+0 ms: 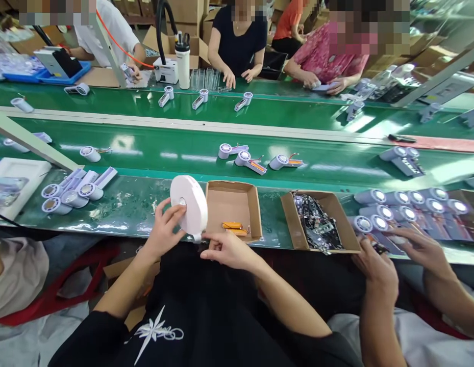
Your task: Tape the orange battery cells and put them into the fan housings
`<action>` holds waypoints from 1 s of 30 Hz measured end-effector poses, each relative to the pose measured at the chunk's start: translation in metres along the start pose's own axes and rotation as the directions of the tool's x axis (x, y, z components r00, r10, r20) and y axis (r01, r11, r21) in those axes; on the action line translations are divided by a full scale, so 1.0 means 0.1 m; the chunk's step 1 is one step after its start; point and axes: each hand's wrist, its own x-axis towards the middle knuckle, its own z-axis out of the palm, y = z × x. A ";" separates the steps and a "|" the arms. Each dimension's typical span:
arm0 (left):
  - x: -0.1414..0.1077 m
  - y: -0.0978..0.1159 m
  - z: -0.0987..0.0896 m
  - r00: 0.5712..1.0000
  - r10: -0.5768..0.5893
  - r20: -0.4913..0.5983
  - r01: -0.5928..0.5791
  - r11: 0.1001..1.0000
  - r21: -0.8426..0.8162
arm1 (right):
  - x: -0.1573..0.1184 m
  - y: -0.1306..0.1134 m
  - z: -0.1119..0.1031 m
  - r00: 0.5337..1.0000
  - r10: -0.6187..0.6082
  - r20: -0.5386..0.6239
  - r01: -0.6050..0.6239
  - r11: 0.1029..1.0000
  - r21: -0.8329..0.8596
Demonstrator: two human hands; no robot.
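My left hand (168, 227) grips a roll of white tape (191, 204), thumb and fingers at its core, holding it upright above the bench edge. A short loose end (197, 237) hangs at the bottom of the roll. My right hand (231, 251) is at that end, its index fingertip against it and the other fingers curled; the exact grip is partly hidden. Just behind my right hand stands an open cardboard box (255, 214) with a few orange battery cells (232, 226) wrapped in film.
A box of circuit boards (317, 221) is to the right, beside a co-worker's hands (382, 265) and rows of fan bodies (405, 198). More fan bodies (74, 191) lie left. Handheld fan parts (244, 159) lie on the green belt (164, 148). People sit opposite.
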 end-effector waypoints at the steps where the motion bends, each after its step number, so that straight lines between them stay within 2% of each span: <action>1: 0.00 0.05 0.01 1.000 0.024 -0.005 -0.024 1.000 -0.018 | 0.01 -0.03 0.03 0.999 -0.033 0.031 0.033 0.999 -0.022; 3: -0.02 0.10 0.01 1.000 0.008 -0.027 -0.009 0.998 -0.058 | 0.04 -0.07 0.11 0.987 -0.118 0.111 0.130 0.985 -0.114; 5: -0.08 0.05 -0.02 0.995 -0.096 -0.038 0.091 0.991 -0.099 | 0.06 -0.05 0.12 0.969 -0.159 0.188 0.200 0.954 -0.225; 6: -0.13 0.01 -0.05 0.986 -0.164 -0.038 0.158 0.980 -0.120 | 0.07 -0.03 0.07 0.971 -0.149 0.185 0.196 0.943 -0.269; 7: -0.19 -0.03 -0.08 0.972 -0.231 -0.036 0.224 0.964 -0.141 | 0.07 0.01 -0.01 0.982 -0.128 0.137 0.166 0.936 -0.311; 9: -0.29 -0.11 -0.12 0.942 -0.334 -0.035 0.322 0.929 -0.183 | 0.06 0.10 -0.26 0.996 -0.062 -0.062 0.030 0.909 -0.416; 11: -0.38 -0.14 -0.12 0.924 -0.380 -0.035 0.365 0.908 -0.207 | 0.06 0.20 -0.52 0.970 0.000 -0.242 -0.139 0.821 -0.554; 12: -0.41 -0.14 -0.10 0.922 -0.386 -0.031 0.372 0.905 -0.207 | 0.07 0.25 -0.62 0.960 0.028 -0.277 -0.202 0.755 -0.624; 14: -0.45 -0.12 -0.04 0.929 -0.370 -0.018 0.360 0.913 -0.193 | 0.10 0.32 -0.73 0.961 0.081 -0.263 -0.253 0.634 -0.731; 17: -0.43 -0.05 0.05 0.955 -0.297 0.025 0.297 0.940 -0.168 | 0.16 0.39 -0.70 0.972 0.126 -0.197 -0.234 0.551 -0.801; 22: -0.34 0.03 0.06 0.979 -0.195 0.056 0.202 0.969 -0.140 | 0.23 0.41 -0.62 0.951 0.172 -0.258 -0.310 0.505 -0.806; 26: -0.30 0.03 0.04 0.982 -0.172 0.079 0.181 0.974 -0.137 | 0.26 0.39 -0.69 0.906 0.214 -0.366 -0.424 0.475 -0.771; 30: -0.31 0.02 0.05 0.982 -0.164 0.091 0.174 0.978 -0.118 | 0.31 0.34 -0.73 0.845 0.217 -0.489 -0.527 0.499 -0.689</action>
